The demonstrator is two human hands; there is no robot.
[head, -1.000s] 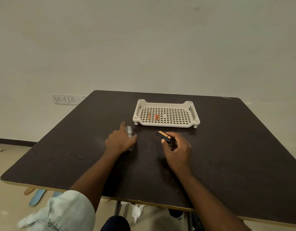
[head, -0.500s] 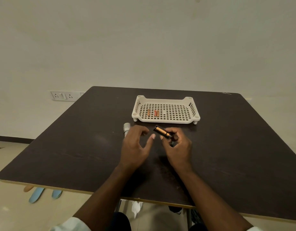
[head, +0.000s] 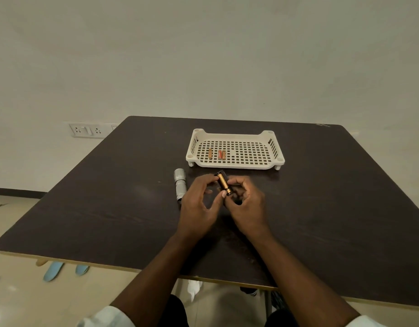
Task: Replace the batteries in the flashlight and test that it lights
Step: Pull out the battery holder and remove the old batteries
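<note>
A black battery holder [head: 224,184] with gold-coloured batteries in it is held above the dark table [head: 109,208]. My right hand [head: 247,204] grips its lower end from the right. My left hand [head: 200,200] pinches a battery in the holder with thumb and forefinger. The silver flashlight body [head: 180,185] lies on the table just left of my left hand, with no hand on it. Three loose batteries [head: 217,154] lie in the white perforated tray [head: 235,161] behind my hands.
The tray stands at the middle back of the table. A wall socket panel [head: 88,130] is on the wall at left. Blue slippers [head: 54,272] lie on the floor below the table's front left edge.
My left hand let go of the flashlight body, moved right and took hold of a battery in the holder. My right hand turned the holder more upright.
</note>
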